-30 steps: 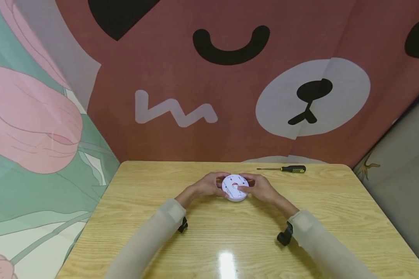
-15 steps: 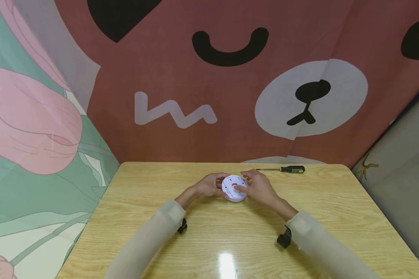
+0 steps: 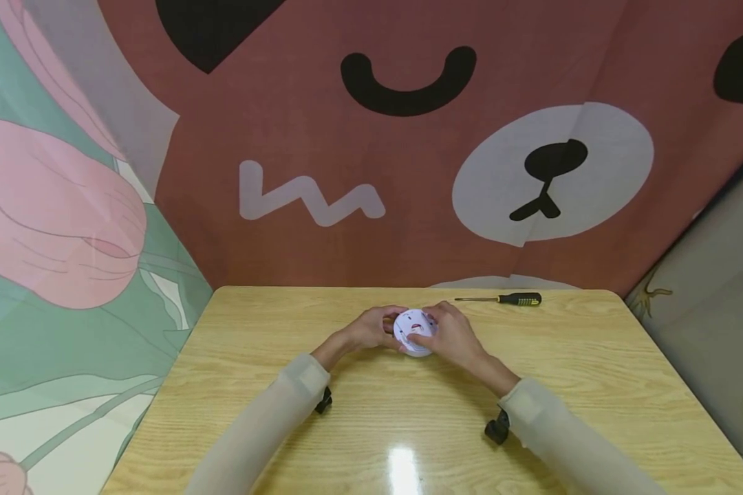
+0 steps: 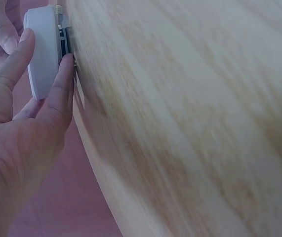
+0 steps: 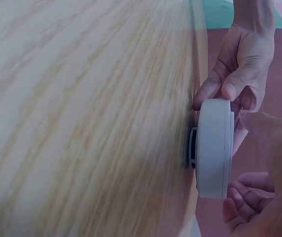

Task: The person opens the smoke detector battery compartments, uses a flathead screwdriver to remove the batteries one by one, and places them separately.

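Observation:
A round white device (image 3: 411,324) with dark marks on its top face is held near the table's back edge. My left hand (image 3: 369,328) grips its left side, thumb and fingers on the rim. In the left wrist view, the white device (image 4: 43,54) stands edge-on, with a dark bracket-like part and a small brass-coloured screw on its underside. My right hand (image 3: 458,337) lies over its right side, the thumb on the top face. In the right wrist view, the right hand's (image 5: 274,168) curled fingers touch the far edge of the device (image 5: 214,148).
A black and yellow screwdriver (image 3: 520,299) lies at the back of the wooden table (image 3: 371,412), its shaft pointing left. A printed cloth (image 3: 297,254) hangs behind the table.
My right hand lifted its fingers off the rim, then moved left over the device and set them back on its edge. The left hand has stayed in place.

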Motion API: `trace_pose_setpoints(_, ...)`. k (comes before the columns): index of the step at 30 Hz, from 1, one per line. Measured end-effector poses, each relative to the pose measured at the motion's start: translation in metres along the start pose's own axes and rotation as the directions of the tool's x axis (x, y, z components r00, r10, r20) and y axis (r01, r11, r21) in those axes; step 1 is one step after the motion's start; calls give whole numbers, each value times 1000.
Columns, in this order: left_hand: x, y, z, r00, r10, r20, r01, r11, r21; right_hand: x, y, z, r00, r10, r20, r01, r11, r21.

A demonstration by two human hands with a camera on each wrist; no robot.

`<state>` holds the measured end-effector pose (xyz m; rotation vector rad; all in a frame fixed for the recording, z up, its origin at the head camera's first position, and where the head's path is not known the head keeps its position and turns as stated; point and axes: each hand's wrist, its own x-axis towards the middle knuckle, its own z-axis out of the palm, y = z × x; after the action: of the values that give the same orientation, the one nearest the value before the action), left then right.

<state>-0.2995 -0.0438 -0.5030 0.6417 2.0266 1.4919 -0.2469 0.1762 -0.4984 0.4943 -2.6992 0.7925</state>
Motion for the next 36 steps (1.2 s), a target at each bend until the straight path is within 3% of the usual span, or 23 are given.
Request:
trace_pose_setpoints(11, 0, -2, -5, 999, -10, 40, 11, 999, -34, 1, -2, 3, 1000, -27, -3, 26, 998, -49)
trace_pose_setpoints(20, 1, -6, -7, 998, 7, 55, -5, 999, -36, 3, -6, 2, 999, 6, 34, -5, 999, -51)
trace_pose_setpoints(36, 0, -7, -7, 998, 27, 56, -25, 999, -46, 2, -11, 7, 999, 16, -34, -16, 1000, -23)
